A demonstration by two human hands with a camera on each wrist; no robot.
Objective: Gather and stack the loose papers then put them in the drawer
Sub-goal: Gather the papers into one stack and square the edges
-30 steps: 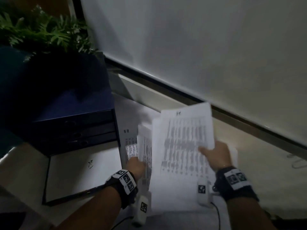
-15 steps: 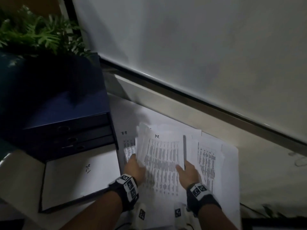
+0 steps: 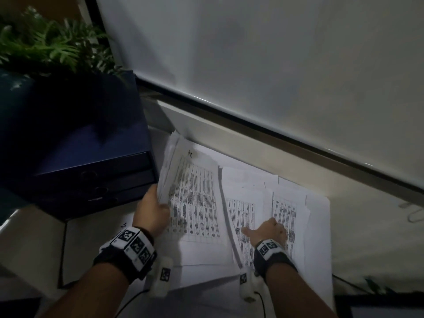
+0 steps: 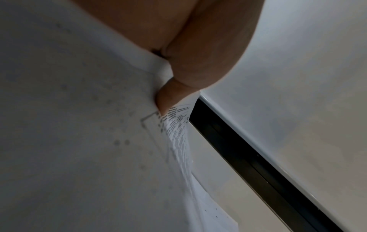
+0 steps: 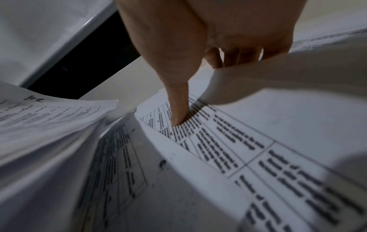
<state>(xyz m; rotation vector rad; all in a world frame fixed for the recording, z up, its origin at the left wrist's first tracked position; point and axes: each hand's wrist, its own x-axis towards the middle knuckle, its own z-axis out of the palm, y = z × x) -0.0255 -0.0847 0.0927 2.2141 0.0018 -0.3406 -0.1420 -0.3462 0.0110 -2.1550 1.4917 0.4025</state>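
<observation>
My left hand [image 3: 153, 208] grips the left edge of a stack of printed papers [image 3: 193, 198], tilted up beside the dark blue drawer unit [image 3: 91, 173]. In the left wrist view the thumb [image 4: 174, 94] pinches the stack [image 4: 79, 125]. My right hand [image 3: 269, 230] lies on loose printed sheets [image 3: 286, 210] spread on the desk to the right. In the right wrist view its thumb [image 5: 178, 109] presses a printed sheet [image 5: 228, 141], and the fingers [image 5: 236, 58] curl over the raised edge of another sheet [image 5: 288, 81]. An open drawer [image 3: 63, 255] lies at the lower left.
A green plant [image 3: 46, 47] stands on the drawer unit. A white panel [image 3: 275, 76] with a dark lower frame runs behind the desk. A paper clip [image 3: 413, 214] lies at the far right. Cables hang from both wrist devices near the desk's front edge.
My right hand has left the stack and moved right onto the loose sheets. My left hand has lifted the stack and swung it left, toward the drawer unit.
</observation>
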